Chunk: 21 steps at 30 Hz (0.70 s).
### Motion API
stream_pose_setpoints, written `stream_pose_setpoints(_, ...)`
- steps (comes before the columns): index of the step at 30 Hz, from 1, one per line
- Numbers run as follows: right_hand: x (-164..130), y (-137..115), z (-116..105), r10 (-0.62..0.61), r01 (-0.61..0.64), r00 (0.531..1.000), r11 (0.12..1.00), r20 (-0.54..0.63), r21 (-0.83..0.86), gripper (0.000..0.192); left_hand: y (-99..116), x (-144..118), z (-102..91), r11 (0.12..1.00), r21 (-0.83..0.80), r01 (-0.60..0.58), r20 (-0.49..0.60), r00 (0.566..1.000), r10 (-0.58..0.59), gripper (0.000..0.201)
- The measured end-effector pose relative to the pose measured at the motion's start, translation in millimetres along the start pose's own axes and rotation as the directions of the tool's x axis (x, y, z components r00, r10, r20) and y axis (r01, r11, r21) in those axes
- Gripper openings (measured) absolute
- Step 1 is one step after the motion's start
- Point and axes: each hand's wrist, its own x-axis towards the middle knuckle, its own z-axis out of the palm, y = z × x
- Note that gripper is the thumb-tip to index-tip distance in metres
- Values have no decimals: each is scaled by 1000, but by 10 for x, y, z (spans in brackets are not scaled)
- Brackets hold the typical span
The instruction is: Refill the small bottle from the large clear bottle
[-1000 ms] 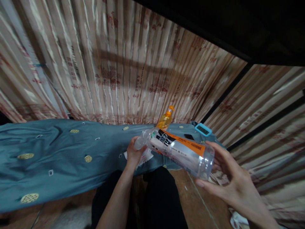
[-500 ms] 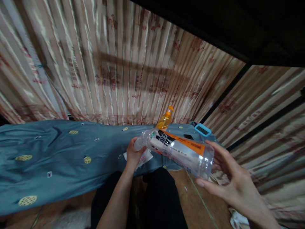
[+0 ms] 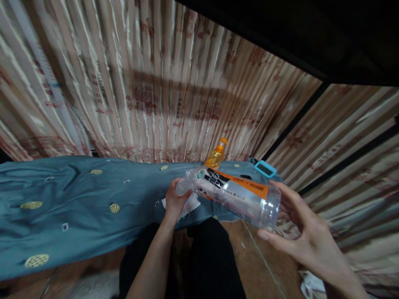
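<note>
A clear plastic bottle [image 3: 240,195] with a white, orange and black label lies tilted in the air between my two hands, above my knees. My left hand [image 3: 176,197] is closed around its narrow clear top end, whose exact shape is partly hidden by the fingers. At the wide base, my right hand [image 3: 299,224] grips it between the thumb below and the fingers above and behind. The bottle looks empty. Just below my left hand, a crumpled white packet or tissue [image 3: 191,203] rests on the blue-green cloth [image 3: 84,199], partly covered by the hand.
Behind the bottle stands an orange pump bottle [image 3: 215,157]. A light-blue framed digital clock [image 3: 265,169] is to its right, near a small black item [image 3: 247,177]. Pleated curtains [image 3: 162,83] enclose the back and right. A white bag-like thing [image 3: 311,284] lies on the floor.
The bottle's label appears turned very slightly about its length. Both hands keep their hold in nearly the same place.
</note>
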Motion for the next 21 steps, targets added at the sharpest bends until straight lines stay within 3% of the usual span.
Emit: stream_pose_setpoints(21, 6, -14, -13, 14, -14, 1000, 1000, 5, 17, 83, -17, -5, -4, 1000, 10, -14, 6, 1000, 14, 40)
